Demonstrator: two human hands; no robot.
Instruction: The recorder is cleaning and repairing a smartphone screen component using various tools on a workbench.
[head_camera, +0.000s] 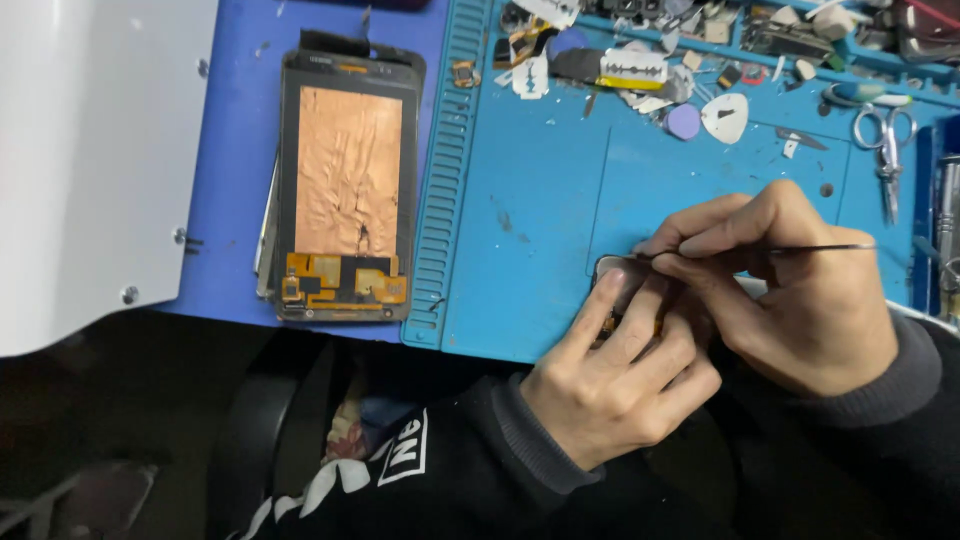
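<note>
My left hand presses down on a small phone part at the front edge of the blue work mat, fingers spread over it. My right hand pinches thin metal tweezers, their tip reaching left to the part under my left fingers. Most of the part is hidden by both hands. A detached phone screen assembly with copper foil and an orange flex cable lies face down to the left, apart from both hands.
Small scissors lie at the mat's right edge. Guitar-pick openers, a razor blade and several small parts crowd the mat's far trays. A white panel sits at the far left. The mat's ridged strip runs beside the screen.
</note>
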